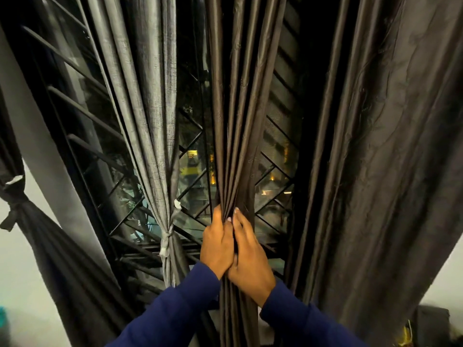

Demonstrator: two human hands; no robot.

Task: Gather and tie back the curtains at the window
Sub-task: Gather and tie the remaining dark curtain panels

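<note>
A dark brown curtain [238, 121] hangs in front of me, bunched into narrow pleats at its waist. My left hand [217, 246] and my right hand [250, 256] both squeeze that bunch, touching each other. To its left a grey curtain [152, 116] is gathered and bound with a pale tie [167, 242]. At the far left a black curtain [65, 259] is knotted with a dark tie [15, 204]. A wide dark curtain [390, 171] hangs loose on the right.
The window [193, 176] behind has a black diagonal metal grille and shows night lights outside. A white wall [17, 271] stands at the lower left. Dark objects [433, 324] sit at the lower right corner.
</note>
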